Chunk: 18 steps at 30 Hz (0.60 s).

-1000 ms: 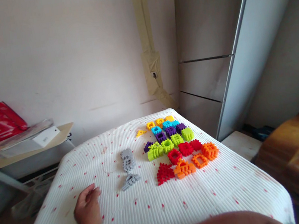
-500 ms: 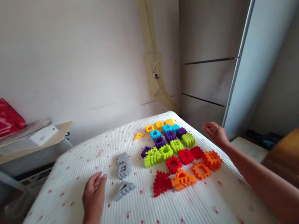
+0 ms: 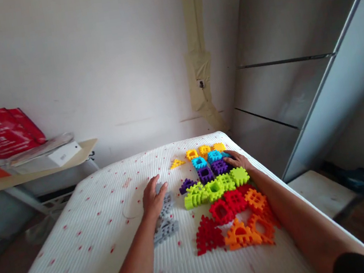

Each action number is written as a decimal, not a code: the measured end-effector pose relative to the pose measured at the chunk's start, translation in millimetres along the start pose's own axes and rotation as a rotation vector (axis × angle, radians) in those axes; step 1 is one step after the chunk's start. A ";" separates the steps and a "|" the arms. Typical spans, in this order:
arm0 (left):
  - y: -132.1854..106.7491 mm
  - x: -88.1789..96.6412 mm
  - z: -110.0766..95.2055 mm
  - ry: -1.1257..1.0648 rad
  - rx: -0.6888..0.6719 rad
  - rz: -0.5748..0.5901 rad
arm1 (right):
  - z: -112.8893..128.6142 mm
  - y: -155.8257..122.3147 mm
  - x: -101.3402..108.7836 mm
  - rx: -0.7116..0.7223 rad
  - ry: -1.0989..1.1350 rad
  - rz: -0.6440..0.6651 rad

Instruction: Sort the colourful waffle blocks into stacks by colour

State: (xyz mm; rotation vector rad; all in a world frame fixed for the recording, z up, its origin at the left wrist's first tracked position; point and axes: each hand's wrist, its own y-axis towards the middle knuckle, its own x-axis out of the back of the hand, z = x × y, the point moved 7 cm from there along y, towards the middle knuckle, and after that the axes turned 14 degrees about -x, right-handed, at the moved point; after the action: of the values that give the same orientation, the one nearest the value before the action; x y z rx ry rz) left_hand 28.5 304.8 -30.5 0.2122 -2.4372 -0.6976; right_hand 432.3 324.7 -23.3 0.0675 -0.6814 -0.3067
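Right hand (image 3: 237, 161) spread open, not gripping, fingers resting on a purple waffle-grid plastic block (image 3: 220, 167) beside a cyan block (image 3: 214, 156)! Left hand (image 3: 153, 198) open, palm down, just over two grey plastic blocks (image 3: 166, 231), mid-way across a white red-flecked mattress (image 3: 81, 242), the bright rows toward its far right corner.

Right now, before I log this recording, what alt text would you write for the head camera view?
A person's left hand is spread just above and against grey interlocking plastic blocks, while the right hand touches the right side of a tight cluster of multicoloured waffle blocks. Everything lies on a white ribbed mattress with red flecks.
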 end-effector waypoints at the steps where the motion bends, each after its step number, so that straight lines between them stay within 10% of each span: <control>1: 1.4 -6.6 -3.7 -0.007 -0.012 0.020 | 5.9 -3.3 -6.2 0.016 0.008 0.033; 9: 0.4 -42.7 -38.7 -0.076 -0.037 0.112 | 49.4 -36.4 -43.6 0.057 0.083 0.176; 18: -12.4 -23.1 -31.2 -0.265 0.090 0.128 | 69.7 -53.0 -64.3 -0.198 0.593 0.311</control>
State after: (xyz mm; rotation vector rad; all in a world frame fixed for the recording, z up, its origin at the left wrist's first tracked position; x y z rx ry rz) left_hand 65.4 287.7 -27.0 -0.0022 -2.7094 -0.5916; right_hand 327.7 296.2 -16.9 -0.1328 -0.0659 -0.0433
